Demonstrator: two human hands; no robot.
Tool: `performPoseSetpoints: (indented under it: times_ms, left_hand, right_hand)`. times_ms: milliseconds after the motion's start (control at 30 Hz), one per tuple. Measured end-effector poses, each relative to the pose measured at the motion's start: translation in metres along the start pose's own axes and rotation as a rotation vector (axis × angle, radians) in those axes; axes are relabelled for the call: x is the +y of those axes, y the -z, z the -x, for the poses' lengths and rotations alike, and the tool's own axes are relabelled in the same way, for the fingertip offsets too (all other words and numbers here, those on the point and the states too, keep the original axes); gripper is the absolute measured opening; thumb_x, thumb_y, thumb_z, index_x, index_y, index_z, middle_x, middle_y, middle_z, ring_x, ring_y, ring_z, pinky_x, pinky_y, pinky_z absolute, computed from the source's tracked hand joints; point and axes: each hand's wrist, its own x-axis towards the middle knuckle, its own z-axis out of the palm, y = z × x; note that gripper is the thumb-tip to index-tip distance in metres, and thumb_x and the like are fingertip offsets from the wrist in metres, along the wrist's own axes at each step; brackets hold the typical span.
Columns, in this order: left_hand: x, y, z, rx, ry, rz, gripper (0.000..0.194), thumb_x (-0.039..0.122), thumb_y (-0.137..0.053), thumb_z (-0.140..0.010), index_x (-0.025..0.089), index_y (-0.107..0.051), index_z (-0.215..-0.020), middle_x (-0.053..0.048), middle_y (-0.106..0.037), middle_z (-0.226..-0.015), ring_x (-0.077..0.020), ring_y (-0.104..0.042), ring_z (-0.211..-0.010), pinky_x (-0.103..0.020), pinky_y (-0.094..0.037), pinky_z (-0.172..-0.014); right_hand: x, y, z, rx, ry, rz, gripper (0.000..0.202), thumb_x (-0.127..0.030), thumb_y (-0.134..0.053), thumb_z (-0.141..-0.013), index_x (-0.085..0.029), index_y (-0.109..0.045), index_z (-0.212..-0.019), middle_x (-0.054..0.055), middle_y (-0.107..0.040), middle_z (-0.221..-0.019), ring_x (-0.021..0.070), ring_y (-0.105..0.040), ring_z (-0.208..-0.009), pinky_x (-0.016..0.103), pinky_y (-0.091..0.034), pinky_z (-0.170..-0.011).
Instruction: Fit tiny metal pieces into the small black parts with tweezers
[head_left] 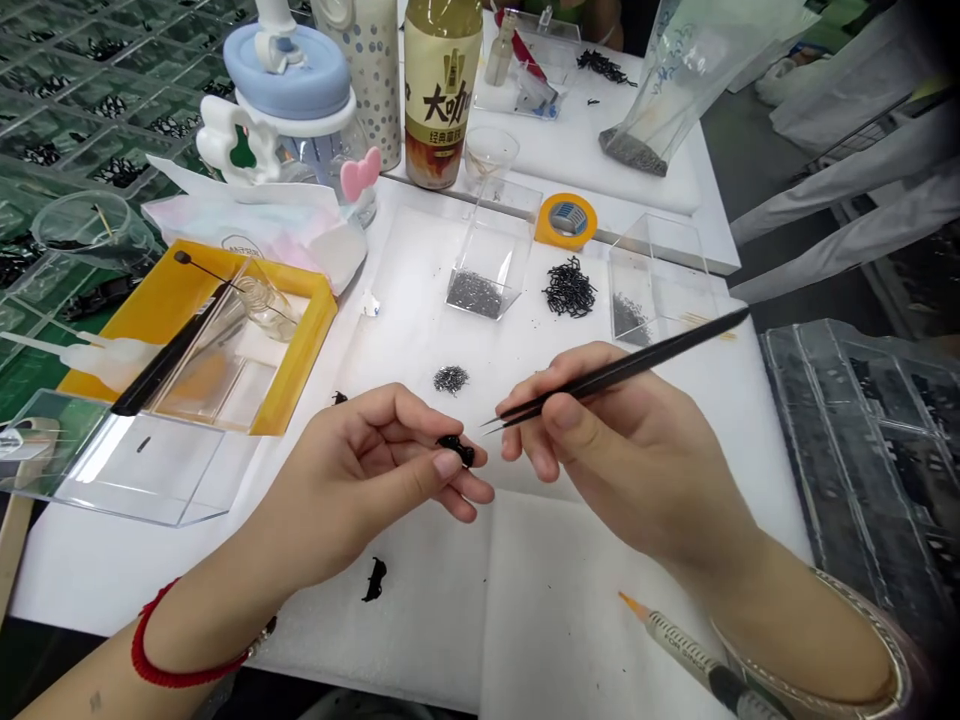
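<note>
Component [455,450], small, black, irregular, glossy, pinched by the left hand [352,470] above the white, flat work surface [405,330], is best kept steady while black, slender, pointed tweezers [652,353], held slightly parted in the right hand [637,455], are guided lightly.
</note>
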Motion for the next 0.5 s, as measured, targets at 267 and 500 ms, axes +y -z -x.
performPoseSetpoints:
  times_ms: [267,500]
  left_hand:
    - [0.0013,-0.0017,0.0017,-0.011,0.023,-0.066,0.009,0.009,-0.068,-0.083,0.017,-0.063,-0.084,0.001,-0.076,-0.079,-0.0143,-0.074,-0.071,-0.022,-0.063,-0.067]
    - [0.0015,-0.0024,0.0018,0.006,0.007,-0.122,0.009,0.01,-0.069,-0.081,0.016,-0.062,-0.082,-0.003,-0.076,-0.077,-0.0169,-0.074,-0.07,-0.024,-0.063,-0.064]
  right_hand:
    - [0.0024,-0.0035,-0.0003,-0.004,-0.076,-0.045,0.004,-0.023,-0.064,-0.089,-0.026,-0.062,-0.091,-0.001,-0.068,-0.089,0.0086,-0.063,-0.065,0.027,-0.055,-0.067]
    - [0.0059,-0.0052,0.0005,-0.003,-0.049,-0.032,0.004,-0.023,-0.063,-0.089,-0.024,-0.06,-0.092,0.0,-0.068,-0.086,0.0098,-0.061,-0.062,0.031,-0.056,-0.069]
